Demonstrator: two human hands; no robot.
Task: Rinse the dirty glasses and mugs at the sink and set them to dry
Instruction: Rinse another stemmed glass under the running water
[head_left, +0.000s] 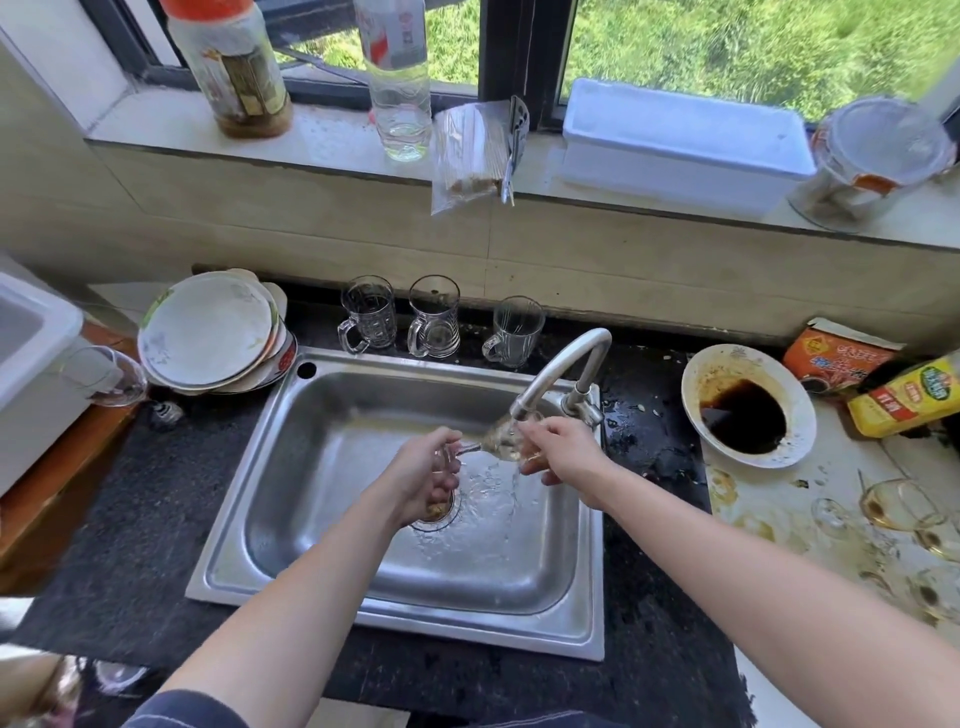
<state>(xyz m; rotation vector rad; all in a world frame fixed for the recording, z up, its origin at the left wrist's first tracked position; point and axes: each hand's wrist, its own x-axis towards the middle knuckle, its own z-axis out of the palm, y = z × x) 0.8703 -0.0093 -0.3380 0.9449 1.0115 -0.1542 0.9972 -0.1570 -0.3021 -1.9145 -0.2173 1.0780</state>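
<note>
Wineglass (500, 441) tilted under the running tap (563, 366), left hand (426, 478) gripping its foot and right hand (563, 452) curled round its bowl above the sink (415, 618), could slip when wet and crack on steel.

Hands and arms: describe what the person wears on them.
Nothing is worn on them. The left hand and right hand have no gloves, and no ring, watch or bracelet shows. The left forearm and right forearm are unsleeved to the frame's edge. At the bottom edge lies dark blue cloth with pale stitching.
</note>
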